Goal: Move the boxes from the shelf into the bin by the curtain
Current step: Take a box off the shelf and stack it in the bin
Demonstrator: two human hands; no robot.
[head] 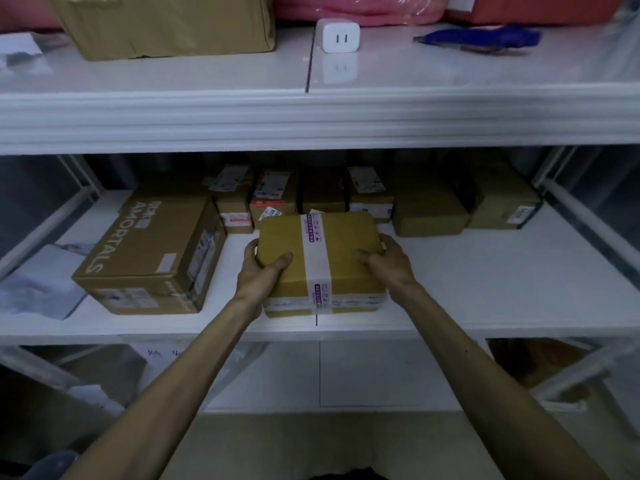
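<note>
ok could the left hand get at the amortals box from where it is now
Probably yes. The AMORTALS box sits just left of the left hand with bare shelf between them, but that hand is gripping the taped box together with the right hand, so it must let go first.

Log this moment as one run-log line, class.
stage: pickup | left hand: gripping taped box | right hand: gripping same box | location: middle shelf | bin: unseen

white shelving unit [311,116] | pale floor [311,441] | dim light
</note>
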